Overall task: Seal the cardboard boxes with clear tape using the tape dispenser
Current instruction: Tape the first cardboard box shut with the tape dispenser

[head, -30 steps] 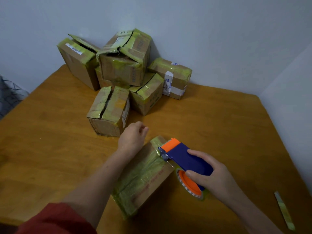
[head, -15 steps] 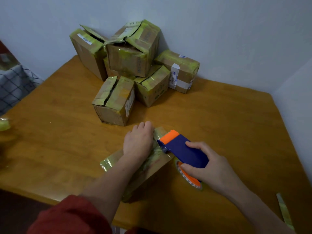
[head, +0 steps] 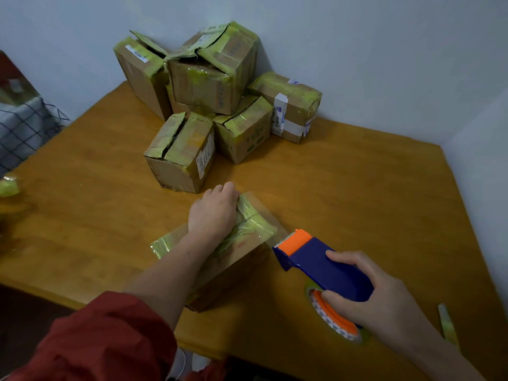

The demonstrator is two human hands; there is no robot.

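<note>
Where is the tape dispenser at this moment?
In the head view, the tape dispenser is right of centre, gripped by the right hand, beside the box under the left hand.

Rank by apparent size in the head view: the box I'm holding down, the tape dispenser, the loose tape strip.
Largest: box, partly hidden by the left hand.
Then: tape dispenser, nearer the camera, so a close call.
Smallest: tape strip.
</note>
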